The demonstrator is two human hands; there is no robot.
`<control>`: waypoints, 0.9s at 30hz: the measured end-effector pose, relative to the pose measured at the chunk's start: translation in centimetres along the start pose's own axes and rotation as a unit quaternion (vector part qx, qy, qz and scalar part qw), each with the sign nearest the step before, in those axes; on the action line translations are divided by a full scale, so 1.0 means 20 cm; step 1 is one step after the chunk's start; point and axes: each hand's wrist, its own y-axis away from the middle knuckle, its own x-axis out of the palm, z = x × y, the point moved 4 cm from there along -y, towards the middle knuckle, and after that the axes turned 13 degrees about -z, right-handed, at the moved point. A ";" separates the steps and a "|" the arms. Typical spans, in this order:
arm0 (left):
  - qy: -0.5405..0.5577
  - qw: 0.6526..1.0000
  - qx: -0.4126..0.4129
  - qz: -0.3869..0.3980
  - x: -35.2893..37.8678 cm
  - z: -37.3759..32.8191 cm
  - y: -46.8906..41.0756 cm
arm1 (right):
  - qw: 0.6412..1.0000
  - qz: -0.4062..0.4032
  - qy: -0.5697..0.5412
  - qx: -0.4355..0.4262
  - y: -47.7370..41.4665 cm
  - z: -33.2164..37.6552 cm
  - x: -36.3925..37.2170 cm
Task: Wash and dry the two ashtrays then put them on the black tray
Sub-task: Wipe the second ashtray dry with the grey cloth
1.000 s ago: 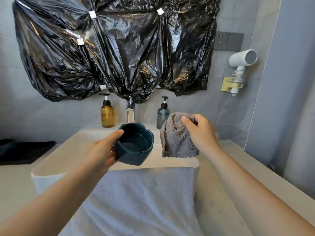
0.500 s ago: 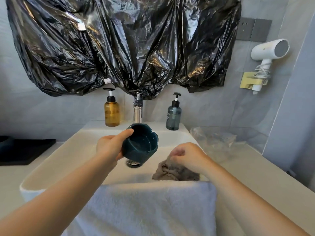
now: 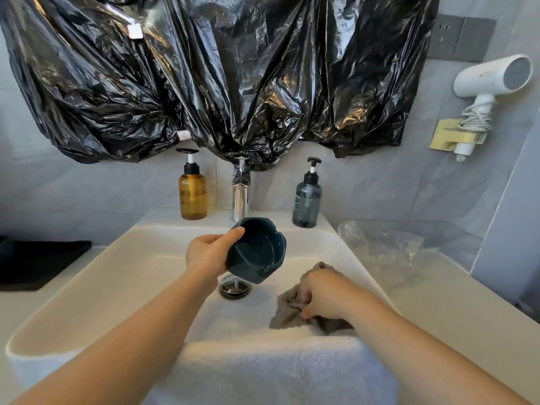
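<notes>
My left hand (image 3: 208, 254) grips a dark teal ashtray (image 3: 258, 252) by its rim, tilted so its opening faces me, above the drain (image 3: 235, 288) of the white sink (image 3: 87, 282). My right hand (image 3: 325, 296) is down in the basin on the right, its fingers curled into a grey cloth (image 3: 292, 305) that lies crumpled on the sink floor. The black tray (image 3: 41, 263) lies on the counter at the far left. A second ashtray cannot be made out clearly.
A white towel (image 3: 277, 369) hangs over the sink's front edge. Behind the basin stand a chrome tap (image 3: 241, 197), an amber pump bottle (image 3: 193, 191) and a dark pump bottle (image 3: 306, 200). Clear plastic wrap (image 3: 385, 244) lies on the right counter. A hair dryer (image 3: 491, 80) hangs on the wall.
My right hand has brought the grey cloth down from chest height into the basin. The ashtray in my left hand has stayed over the sink and tilted further toward me.
</notes>
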 end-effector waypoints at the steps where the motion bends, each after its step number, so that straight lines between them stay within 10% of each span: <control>1: 0.000 1.000 0.007 -0.001 -0.01 0.00 -0.01 | 1.000 -0.011 -0.012 -0.001 -0.01 -0.02 0.00; 11: -0.032 0.998 0.052 -0.012 -0.02 0.00 -0.06 | 0.869 -0.326 -0.347 0.137 -0.01 -0.14 -0.21; 17: -0.052 0.995 0.081 0.005 0.00 0.00 -0.03 | 0.763 -0.451 -0.460 0.057 0.01 -0.03 -0.37; 23: -0.065 0.994 0.084 0.002 0.01 0.00 -0.03 | 0.884 -0.330 -0.330 -0.021 -0.07 0.11 -0.20; 27: -0.082 0.991 0.100 0.025 0.02 0.00 -0.02 | 0.880 -0.326 -0.345 -0.022 -0.06 0.12 -0.19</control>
